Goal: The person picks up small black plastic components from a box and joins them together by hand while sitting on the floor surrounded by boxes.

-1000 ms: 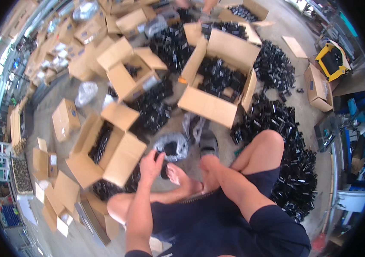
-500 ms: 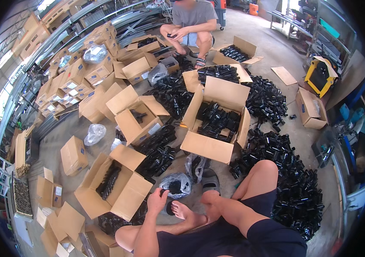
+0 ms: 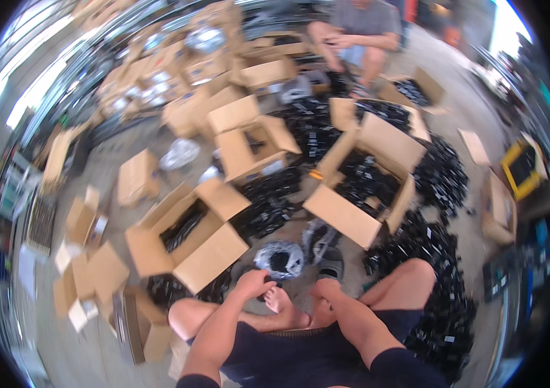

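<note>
On the floor (image 3: 113, 216), a clear plastic bag (image 3: 296, 255) with dark contents (image 3: 279, 261) is set; just beside it the left hand (image 3: 253, 284) is held, and near a grey slipper (image 3: 332, 265) the right hand (image 3: 325, 289); whether either hand's fingers are open or gripping cannot be told; leftward, an open carton (image 3: 213, 258) is seen.

We hold our left forearm (image 3: 221, 328) forward, the left hand (image 3: 253, 283) turned inward with its fingers (image 3: 264, 285) half curled, while our right forearm (image 3: 357, 328) slants inward to a right hand (image 3: 326, 290) whose grip is unclear.
</note>
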`<act>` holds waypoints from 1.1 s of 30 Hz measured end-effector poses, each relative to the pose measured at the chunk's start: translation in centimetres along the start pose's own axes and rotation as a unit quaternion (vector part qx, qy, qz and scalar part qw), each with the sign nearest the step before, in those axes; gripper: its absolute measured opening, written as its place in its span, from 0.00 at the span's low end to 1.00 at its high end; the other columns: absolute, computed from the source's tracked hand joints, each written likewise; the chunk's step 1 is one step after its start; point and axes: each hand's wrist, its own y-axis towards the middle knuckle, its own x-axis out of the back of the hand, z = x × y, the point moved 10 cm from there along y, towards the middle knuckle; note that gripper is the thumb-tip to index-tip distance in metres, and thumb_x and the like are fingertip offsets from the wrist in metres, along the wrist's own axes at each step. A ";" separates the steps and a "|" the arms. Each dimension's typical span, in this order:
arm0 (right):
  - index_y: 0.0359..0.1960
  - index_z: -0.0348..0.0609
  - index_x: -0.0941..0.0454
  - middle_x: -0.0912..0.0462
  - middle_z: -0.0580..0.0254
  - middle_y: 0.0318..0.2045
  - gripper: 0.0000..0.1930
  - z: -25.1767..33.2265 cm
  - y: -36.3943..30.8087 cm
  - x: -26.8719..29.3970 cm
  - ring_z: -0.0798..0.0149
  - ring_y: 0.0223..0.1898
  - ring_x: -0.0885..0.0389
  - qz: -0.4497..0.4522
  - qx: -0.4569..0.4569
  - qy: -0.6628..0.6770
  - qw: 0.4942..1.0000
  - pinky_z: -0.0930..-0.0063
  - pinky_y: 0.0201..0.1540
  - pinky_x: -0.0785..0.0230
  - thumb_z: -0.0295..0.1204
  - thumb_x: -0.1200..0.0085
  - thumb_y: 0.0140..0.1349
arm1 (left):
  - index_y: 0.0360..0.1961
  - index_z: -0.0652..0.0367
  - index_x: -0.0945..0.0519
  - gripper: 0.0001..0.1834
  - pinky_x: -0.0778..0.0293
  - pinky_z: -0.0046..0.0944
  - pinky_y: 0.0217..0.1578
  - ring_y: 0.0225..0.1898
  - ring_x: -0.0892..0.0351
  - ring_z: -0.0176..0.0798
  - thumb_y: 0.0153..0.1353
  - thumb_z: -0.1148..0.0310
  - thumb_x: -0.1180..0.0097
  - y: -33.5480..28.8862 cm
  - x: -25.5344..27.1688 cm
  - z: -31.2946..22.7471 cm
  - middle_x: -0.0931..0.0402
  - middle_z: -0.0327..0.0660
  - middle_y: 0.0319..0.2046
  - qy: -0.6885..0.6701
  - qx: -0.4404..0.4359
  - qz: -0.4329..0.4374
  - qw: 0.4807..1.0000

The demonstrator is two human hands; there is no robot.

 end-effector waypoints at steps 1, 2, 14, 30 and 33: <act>0.54 0.47 0.16 0.17 0.52 0.56 0.29 0.3 -0.5 0.9 0.50 0.59 0.19 -0.013 0.004 -0.016 1.000 0.57 0.59 0.26 0.56 0.47 0.64 | 0.44 0.55 0.17 0.22 0.22 0.56 0.44 0.44 0.17 0.59 0.60 0.49 0.38 0.3 0.9 -0.9 0.15 0.52 0.38 0.013 0.001 0.003 1.000; 0.54 0.45 0.16 0.16 0.51 0.55 0.30 -0.2 -0.8 1.7 0.49 0.58 0.18 -0.027 0.007 -0.030 0.999 0.58 0.59 0.25 0.57 0.47 0.64 | 0.45 0.55 0.17 0.22 0.22 0.56 0.43 0.44 0.17 0.59 0.60 0.49 0.38 0.5 1.7 -1.7 0.15 0.53 0.39 0.009 -0.010 -0.018 1.000; 0.36 0.43 0.13 0.14 0.43 0.40 0.23 2.8 0.2 6.3 0.41 0.46 0.15 -0.284 0.111 0.093 0.948 0.50 0.51 0.23 0.51 0.48 0.65 | 0.43 0.63 0.16 0.15 0.23 0.40 0.35 0.32 0.18 0.35 0.64 0.62 0.37 2.1 9.8 -6.1 0.15 0.44 0.32 -0.303 0.006 -0.227 0.926; 0.32 0.43 0.15 0.14 0.46 0.35 0.10 -2.4 1.9 17.5 0.42 0.39 0.15 -0.442 0.036 0.181 0.878 0.50 0.44 0.22 0.35 0.45 0.61 | 0.52 0.62 0.23 0.18 0.17 0.38 0.37 0.42 0.14 0.43 0.74 0.57 0.47 8.3 10.2 -7.5 0.17 0.44 0.42 -0.771 0.025 -0.222 0.597; 0.31 0.44 0.16 0.14 0.50 0.34 0.08 0.1 2.2 18.0 0.45 0.39 0.15 -0.469 0.108 0.156 0.863 0.52 0.43 0.22 0.34 0.42 0.60 | 0.53 0.63 0.23 0.20 0.17 0.43 0.43 0.45 0.14 0.46 0.73 0.55 0.45 8.6 11.0 -5.8 0.17 0.45 0.43 -0.796 0.013 -0.245 0.553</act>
